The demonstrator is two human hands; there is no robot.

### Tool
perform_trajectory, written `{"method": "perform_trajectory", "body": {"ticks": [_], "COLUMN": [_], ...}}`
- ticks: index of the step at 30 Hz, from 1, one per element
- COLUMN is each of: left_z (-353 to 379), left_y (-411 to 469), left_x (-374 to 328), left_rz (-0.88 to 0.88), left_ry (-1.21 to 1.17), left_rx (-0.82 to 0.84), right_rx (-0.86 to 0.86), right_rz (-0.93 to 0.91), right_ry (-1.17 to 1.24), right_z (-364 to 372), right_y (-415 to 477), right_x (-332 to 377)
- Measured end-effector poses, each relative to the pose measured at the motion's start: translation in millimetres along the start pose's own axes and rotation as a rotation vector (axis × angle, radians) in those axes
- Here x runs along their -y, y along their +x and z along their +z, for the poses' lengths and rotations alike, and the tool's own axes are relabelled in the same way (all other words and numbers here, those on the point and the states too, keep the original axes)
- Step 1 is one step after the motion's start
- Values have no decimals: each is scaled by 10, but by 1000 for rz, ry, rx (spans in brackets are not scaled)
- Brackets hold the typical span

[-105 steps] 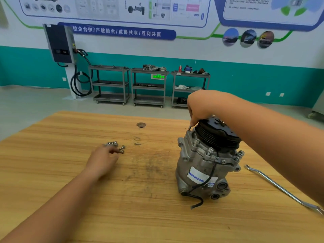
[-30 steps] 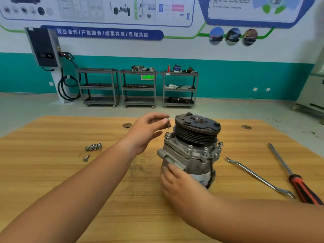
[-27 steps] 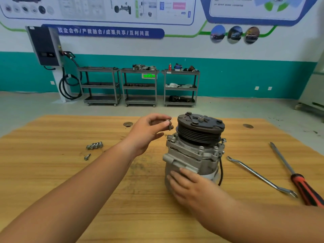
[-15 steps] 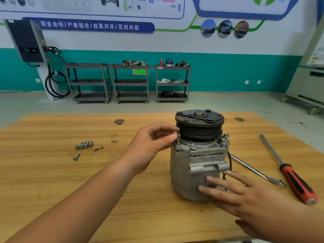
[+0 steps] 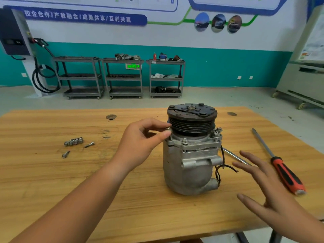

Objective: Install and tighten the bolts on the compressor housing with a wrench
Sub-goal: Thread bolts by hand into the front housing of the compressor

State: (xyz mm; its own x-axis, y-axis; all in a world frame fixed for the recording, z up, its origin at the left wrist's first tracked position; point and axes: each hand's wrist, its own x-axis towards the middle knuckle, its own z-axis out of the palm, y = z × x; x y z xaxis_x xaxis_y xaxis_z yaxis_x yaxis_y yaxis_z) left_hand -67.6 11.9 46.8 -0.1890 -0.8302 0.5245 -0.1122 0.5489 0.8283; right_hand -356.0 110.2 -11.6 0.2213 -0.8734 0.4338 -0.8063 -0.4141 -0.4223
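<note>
Lifted off the compressor housing (image 5: 189, 165) since a moment ago, the right hand (image 5: 273, 195) hovers right of it, fingers spread, grasping nothing. At the housing's upper-left flange the left hand (image 5: 140, 142) pinches a bolt (image 5: 168, 132). Housing stands upright on the table (image 5: 52, 181); loose bolts (image 5: 73, 141) left, wrench (image 5: 233, 156) right; far carts (image 5: 122, 78) hold parts.

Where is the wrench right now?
In the head view the wrench lies on the table right of the compressor, between it and the red-handled screwdriver, partly hidden by the right hand.
</note>
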Motion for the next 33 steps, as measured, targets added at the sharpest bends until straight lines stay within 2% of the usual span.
{"method": "perform_trajectory", "body": {"ticks": [5, 10, 12, 17, 20, 25, 27, 30, 33], "left_z": [-53, -13, 37, 203, 210, 145, 116, 96, 156], "left_y": [29, -35, -40, -35, -51, -65, -46, -1, 20], "left_x": [-31, 0, 18, 94, 188, 368, 493, 634, 663], "left_rz": [-1, 57, 39, -61, -6, 54, -10, -237, -381], "left_ry": [132, 226, 199, 70, 65, 34, 64, -19, -134], "left_rx": [59, 79, 18, -99, -93, -71, -131, -262, -186], "right_rx": [-180, -288, -314, -448, -567, -666, -687, -696, -620], "right_rz": [389, 576, 593, 531, 459, 483, 453, 409, 482], "right_ry": [568, 790, 906, 953, 962, 993, 1013, 1080, 1199], "right_z": [345, 547, 615, 744, 791, 903, 922, 916, 892], "right_y": [213, 563, 681, 810, 818, 827, 843, 867, 947], "right_x": [232, 376, 453, 577, 577, 493, 474, 429, 309]}}
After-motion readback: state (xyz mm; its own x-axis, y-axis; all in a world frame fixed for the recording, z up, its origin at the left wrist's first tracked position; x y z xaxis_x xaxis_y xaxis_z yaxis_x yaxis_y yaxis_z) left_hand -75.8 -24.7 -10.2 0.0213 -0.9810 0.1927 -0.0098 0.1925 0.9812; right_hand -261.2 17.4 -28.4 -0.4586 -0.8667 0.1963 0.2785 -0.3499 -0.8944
